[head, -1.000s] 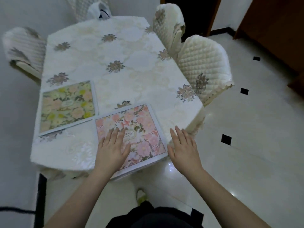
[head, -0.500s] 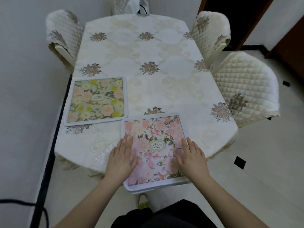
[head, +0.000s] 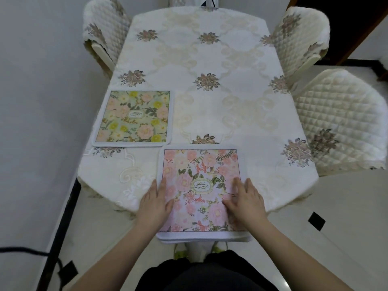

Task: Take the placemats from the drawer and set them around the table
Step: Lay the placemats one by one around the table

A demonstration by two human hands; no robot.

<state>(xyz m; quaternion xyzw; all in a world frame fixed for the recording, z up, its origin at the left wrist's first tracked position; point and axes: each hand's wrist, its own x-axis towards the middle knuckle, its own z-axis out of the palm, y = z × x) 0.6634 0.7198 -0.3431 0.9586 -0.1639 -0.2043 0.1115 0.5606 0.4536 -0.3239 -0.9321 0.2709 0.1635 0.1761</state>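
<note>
A pink floral placemat (head: 201,171) lies at the near end of the table (head: 210,66), its near edge hanging over the table's rim; a second layer shows under that edge. My left hand (head: 155,203) rests flat on its left border, fingers straight. My right hand (head: 244,201) lies flat on its right part, fingers straight. A green and yellow floral placemat (head: 134,117) lies flat on the table's left side, apart from the pink one.
Quilted cream chairs stand at the far left (head: 105,36), far right (head: 300,36) and near right (head: 344,120) of the table. A wall runs along the left. A black cable (head: 29,252) lies on the floor at lower left.
My right hand has come from beside the table onto the pink placemat. The mat has turned square to the table's near end. My view has shifted left, centring on the table.
</note>
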